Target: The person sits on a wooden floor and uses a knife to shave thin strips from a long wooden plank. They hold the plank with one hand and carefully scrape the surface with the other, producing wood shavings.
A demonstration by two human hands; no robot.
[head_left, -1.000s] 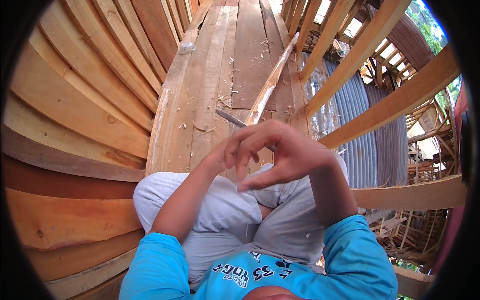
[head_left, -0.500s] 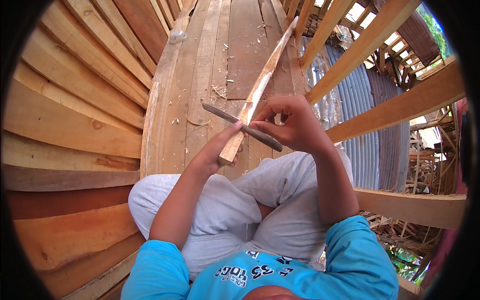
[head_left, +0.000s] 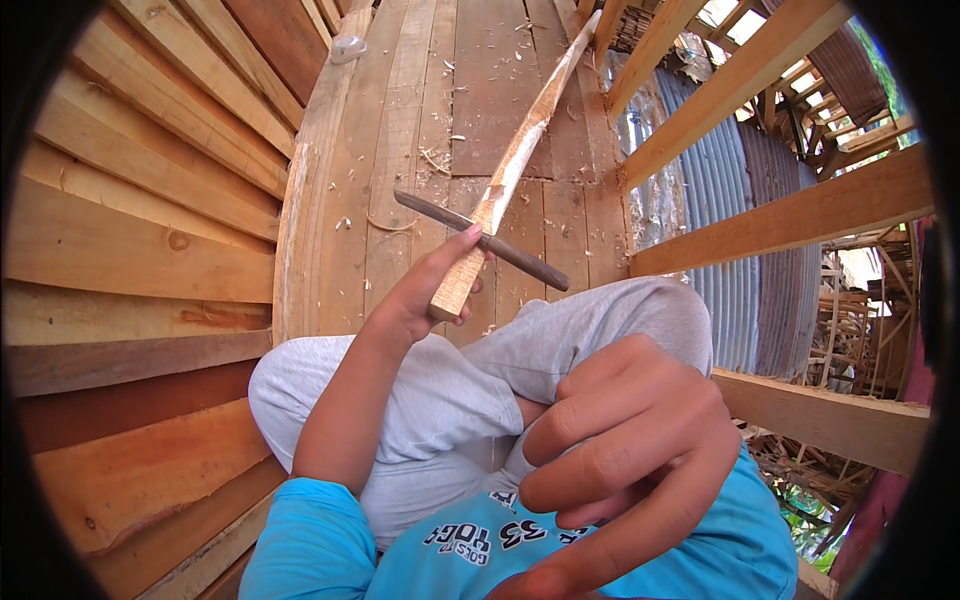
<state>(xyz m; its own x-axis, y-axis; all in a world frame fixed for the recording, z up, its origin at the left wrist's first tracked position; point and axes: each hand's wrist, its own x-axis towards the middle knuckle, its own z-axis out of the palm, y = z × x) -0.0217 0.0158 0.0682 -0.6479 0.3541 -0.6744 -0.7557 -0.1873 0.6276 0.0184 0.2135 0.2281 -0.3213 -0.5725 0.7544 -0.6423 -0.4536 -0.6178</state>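
My left hand [head_left: 412, 293] is closed round the squared near end of a long, partly shaved wooden stick [head_left: 518, 152]. Its thumb lies over the crossing where a slim dark bar-like tool [head_left: 527, 262], perhaps a knife, rests across the stick. From my hand the stick slants up and away to the right, tapering at its far end. My right hand [head_left: 630, 440] is raised close to my chest, away from the stick. Its fingers are loosely bent and apart, with nothing visible in them; the lowest finger reaches the bottom edge of the picture.
Curled wood shavings [head_left: 432, 160] lie scattered over the plank floor [head_left: 400, 120]. A small clear container [head_left: 348, 48] sits at the far left. Board walling [head_left: 150, 240] rises on the left; wooden rails [head_left: 790, 225] and corrugated metal sheets [head_left: 720, 190] are at the right. My legs [head_left: 400, 400] are crossed in front.
My right hand has left the stick and tool and come back toward me, up close to my chest. My left hand still holds both, shifted slightly left.
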